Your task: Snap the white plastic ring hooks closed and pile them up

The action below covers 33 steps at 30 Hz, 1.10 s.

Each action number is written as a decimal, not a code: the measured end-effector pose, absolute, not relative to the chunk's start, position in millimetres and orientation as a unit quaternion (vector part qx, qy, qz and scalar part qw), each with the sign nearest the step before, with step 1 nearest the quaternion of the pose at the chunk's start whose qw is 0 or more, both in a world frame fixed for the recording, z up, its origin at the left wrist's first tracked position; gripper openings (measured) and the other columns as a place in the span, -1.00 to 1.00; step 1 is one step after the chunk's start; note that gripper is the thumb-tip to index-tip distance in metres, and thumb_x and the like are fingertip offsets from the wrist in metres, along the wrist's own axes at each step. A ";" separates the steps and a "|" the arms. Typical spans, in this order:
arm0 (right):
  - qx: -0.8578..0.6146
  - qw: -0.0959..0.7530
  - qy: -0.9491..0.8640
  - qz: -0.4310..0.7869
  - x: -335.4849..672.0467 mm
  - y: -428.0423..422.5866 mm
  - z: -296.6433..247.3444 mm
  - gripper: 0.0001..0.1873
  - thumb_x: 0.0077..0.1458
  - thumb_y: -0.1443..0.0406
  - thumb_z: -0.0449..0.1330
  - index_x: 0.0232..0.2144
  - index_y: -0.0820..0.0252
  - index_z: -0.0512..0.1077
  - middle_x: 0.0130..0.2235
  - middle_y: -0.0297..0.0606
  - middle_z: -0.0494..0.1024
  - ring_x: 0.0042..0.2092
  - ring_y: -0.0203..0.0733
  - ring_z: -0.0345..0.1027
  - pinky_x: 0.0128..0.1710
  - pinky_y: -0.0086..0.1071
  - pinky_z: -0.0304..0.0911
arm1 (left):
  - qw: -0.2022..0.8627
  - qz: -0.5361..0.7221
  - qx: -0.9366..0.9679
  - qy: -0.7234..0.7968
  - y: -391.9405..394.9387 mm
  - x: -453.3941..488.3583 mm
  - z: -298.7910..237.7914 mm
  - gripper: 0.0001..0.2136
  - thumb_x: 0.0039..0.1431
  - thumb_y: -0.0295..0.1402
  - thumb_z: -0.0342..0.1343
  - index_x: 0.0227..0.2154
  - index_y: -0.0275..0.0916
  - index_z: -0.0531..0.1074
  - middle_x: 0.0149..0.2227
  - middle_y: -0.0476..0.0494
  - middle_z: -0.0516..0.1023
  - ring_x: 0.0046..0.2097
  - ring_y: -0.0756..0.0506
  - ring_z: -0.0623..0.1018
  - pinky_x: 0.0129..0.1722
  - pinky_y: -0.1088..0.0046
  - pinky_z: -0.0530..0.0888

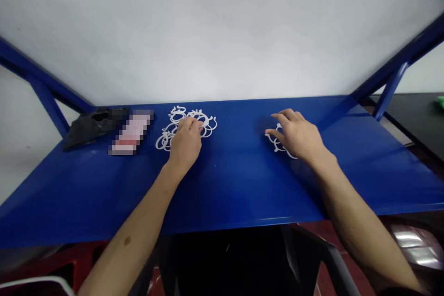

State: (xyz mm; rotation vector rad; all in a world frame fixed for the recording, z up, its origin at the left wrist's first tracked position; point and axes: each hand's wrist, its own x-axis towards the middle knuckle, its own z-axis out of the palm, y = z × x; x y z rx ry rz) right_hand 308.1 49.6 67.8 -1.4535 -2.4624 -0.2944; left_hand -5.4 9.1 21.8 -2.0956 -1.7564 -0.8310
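Note:
A loose pile of thin white open rings [168,138], which look like plastic curtain rings, lies left of centre on the blue table [236,185]. My left hand [187,141] is over the right part of this pile, its fingers bent down and close together among the rings. The fingertips are partly hidden, but they appear closed on a ring. To the right, a smaller group of similar rings [277,142] with small knobs lies under my right hand [296,134]. That hand is open, thumb and fingers apart, hovering just over the group and covering part of it.
A black plastic bag [90,127] lies at the far left, beside a blurred-out flat pink item [132,133]. A white wall [222,32] rises behind the table. Blue slanted braces [390,90] stand at both ends. A dark chair [312,249] is below the front edge.

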 end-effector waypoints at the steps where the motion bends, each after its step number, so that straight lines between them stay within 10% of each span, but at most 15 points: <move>1: -0.531 0.106 -0.836 -0.090 317.8 55.0 66.7 -0.51 0.31 0.00 0.09 0.07 0.23 0.45 0.02 0.04 0.51 -0.04 0.12 0.40 -0.23 -0.13 0.39 | 0.153 -0.280 -0.718 -0.618 10.1 -8.6 20.6 -0.82 0.34 -0.40 -0.03 -0.23 -0.23 0.49 -0.19 -0.29 0.52 -0.04 -0.28 0.47 -0.07 0.09 0.52; 8: -0.557 0.029 -0.830 0.015 343.3 76.5 54.9 -0.60 0.23 0.00 0.18 -0.08 0.15 0.52 -0.13 -0.13 0.53 -0.22 -0.09 0.47 -0.27 -0.26 0.35 | 0.195 -0.286 -0.664 -0.663 5.1 -10.2 27.1 -0.77 0.27 -0.22 0.09 -0.21 -0.29 0.50 -0.21 -0.36 0.52 0.00 -0.41 0.43 -0.05 -0.11 0.46; 23: -0.470 0.084 -0.879 0.003 267.3 32.4 45.4 -0.65 0.38 0.08 0.05 -0.15 0.21 0.48 -0.08 -0.12 0.50 -0.24 -0.14 0.46 -0.42 -0.35 0.18 | -0.024 -0.263 -0.863 -0.432 -16.7 36.7 28.8 -0.86 0.35 -0.28 0.09 -0.19 -0.21 0.48 -0.18 -0.12 0.57 -0.07 -0.15 0.49 0.03 0.23 0.45; 33: -0.445 0.093 -0.889 0.045 258.7 24.4 43.4 -0.77 0.35 0.15 0.12 -0.16 0.17 0.47 -0.19 -0.24 0.56 -0.29 -0.19 0.44 -0.43 -0.36 0.07 | -0.034 -0.229 -0.853 -0.468 -19.2 54.0 16.9 -0.46 0.16 -0.02 0.24 0.07 -0.28 0.37 0.01 -0.27 0.54 0.03 -0.28 0.49 0.04 0.09 0.43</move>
